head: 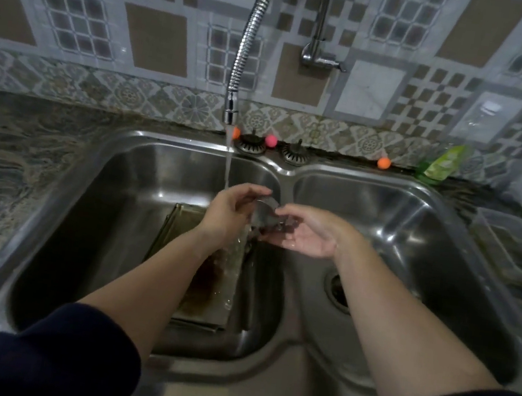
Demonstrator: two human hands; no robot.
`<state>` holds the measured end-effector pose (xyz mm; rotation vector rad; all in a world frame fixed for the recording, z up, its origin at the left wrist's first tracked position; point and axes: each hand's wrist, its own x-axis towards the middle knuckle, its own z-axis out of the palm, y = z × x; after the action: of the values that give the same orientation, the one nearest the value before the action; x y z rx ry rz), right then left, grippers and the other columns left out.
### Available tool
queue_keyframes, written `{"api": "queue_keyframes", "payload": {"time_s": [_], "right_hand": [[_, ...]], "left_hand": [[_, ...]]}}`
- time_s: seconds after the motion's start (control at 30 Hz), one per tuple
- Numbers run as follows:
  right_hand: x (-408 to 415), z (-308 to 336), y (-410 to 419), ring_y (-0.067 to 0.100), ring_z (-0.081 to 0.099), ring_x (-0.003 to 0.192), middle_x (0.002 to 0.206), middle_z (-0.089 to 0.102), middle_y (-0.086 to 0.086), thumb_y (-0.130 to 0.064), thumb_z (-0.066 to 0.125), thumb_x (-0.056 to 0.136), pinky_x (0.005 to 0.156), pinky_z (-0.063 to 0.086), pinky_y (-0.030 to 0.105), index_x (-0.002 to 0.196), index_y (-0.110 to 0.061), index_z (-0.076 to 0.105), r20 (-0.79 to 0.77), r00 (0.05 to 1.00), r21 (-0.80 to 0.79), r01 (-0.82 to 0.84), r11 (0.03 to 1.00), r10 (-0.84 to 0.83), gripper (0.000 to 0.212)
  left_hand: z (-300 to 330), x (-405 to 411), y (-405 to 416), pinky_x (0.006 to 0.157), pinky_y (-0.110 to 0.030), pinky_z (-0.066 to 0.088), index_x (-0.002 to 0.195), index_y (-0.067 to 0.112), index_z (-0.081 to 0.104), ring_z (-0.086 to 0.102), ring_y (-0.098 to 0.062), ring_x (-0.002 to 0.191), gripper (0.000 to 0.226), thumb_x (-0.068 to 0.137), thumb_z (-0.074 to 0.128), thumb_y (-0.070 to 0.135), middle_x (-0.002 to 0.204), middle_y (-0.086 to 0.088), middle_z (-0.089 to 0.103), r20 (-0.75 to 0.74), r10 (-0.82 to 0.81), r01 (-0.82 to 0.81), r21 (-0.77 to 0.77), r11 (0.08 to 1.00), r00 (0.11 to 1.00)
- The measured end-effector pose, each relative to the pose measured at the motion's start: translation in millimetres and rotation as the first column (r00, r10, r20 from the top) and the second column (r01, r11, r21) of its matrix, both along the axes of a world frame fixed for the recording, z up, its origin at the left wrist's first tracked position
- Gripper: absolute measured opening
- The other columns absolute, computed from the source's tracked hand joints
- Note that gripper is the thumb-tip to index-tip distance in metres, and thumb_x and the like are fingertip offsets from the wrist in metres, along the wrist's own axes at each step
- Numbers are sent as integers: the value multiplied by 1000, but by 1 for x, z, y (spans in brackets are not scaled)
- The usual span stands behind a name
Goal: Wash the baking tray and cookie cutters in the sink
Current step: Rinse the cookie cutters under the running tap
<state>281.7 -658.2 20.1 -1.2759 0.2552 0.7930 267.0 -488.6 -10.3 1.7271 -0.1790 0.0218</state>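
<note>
Head view showed my left hand (229, 213) and right hand (306, 234) both grasping a cookie cutter (264, 213) under the stream, above the baking tray (203, 287) in the sink (290, 168); wet fingers risked dropping it.

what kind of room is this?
Most likely a home kitchen: a double-bowl steel sink set in a stone counter, a flexible tap running, and a patterned tile backsplash.
</note>
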Motion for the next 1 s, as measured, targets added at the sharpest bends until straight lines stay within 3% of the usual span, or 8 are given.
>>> {"api": "queue_keyframes", "payload": {"time_s": [0.13, 0.2, 0.3, 0.4, 0.47, 0.57, 0.7, 1.0], "right_hand": [[-9, 3, -43, 22, 59, 97, 101, 64, 13, 4, 57, 87, 96, 48, 31, 106, -4, 63, 168, 985, -82, -8, 997, 22, 21], [-13, 0, -70, 15, 60, 88, 94, 64, 7, 7, 60, 84, 83, 47, 25, 109, -7, 63, 242, 970, -248, 61, 967, 1, 28], [-23, -6, -111, 17, 62, 95, 106, 68, 9, 3, 69, 80, 86, 47, 25, 116, -10, 64, 295, 955, -515, 150, 844, 10, 38], [-36, -14, -152, 9, 58, 80, 93, 66, 2, -2, 73, 79, 68, 46, 15, 105, -9, 64, 336, 941, -709, 231, 666, 31, 29], [-42, -30, -182, 15, 59, 91, 96, 63, 0, -11, 77, 77, 80, 48, 23, 102, -10, 60, 322, 947, -812, 267, 518, 16, 30], [-47, -62, -222, 27, 57, 110, 120, 59, 9, -20, 82, 70, 92, 50, 37, 123, -11, 53, 220, 975, -925, 213, 314, -13, 61], [-50, -90, -249, 32, 51, 121, 131, 52, 17, -10, 81, 72, 93, 45, 34, 131, -3, 41, 152, 987, -947, 162, 276, -56, 72], [-41, -108, -249, 34, 48, 121, 134, 49, 14, -27, 82, 72, 93, 48, 47, 135, -13, 35, 85, 996, -987, 79, 139, 38, 80]], "left_hand": [[5, 3, -40, 102, -20, 43, 138, 7, 46, 53, -10, 119, 55, 87, 49, -14, 130, -4, 56, 28, -104, 99, 128, 987, 994], [-5, 5, -60, 107, -24, 36, 146, 13, 35, 47, -15, 128, 59, 91, 51, 0, 143, -6, 47, -7, -104, 99, 375, 922, 995], [-20, 0, -89, 119, -36, 12, 152, 11, 12, 8, -20, 148, 64, 99, 41, 33, 160, -9, 7, -101, -80, 128, 724, 677, 992], [-33, -7, -109, 118, -52, 1, 152, 10, -5, -17, -17, 146, 79, 97, 27, 56, 159, -4, -19, -216, -32, 207, 867, 453, 976], [-39, -10, -113, 117, -54, -1, 151, 10, -10, -22, -17, 145, 86, 94, 29, 61, 157, -3, -24, -194, -18, 188, 916, 353, 981], [-43, -11, -112, 118, -53, -1, 151, 11, -11, -23, -17, 144, 92, 91, 36, 63, 157, -2, -24, -142, -24, 143, 937, 318, 990], [-45, -11, -114, 117, -53, -2, 152, 13, -11, -24, -16, 144, 95, 89, 40, 63, 157, 0, -25, -111, -3, 106, 938, 331, 994], [-50, -11, -116, 117, -56, 2, 152, 13, -6, -20, -16, 145, 89, 91, 38, 60, 158, 0, -20, -43, 18, 35, 940, 340, 999]]}}
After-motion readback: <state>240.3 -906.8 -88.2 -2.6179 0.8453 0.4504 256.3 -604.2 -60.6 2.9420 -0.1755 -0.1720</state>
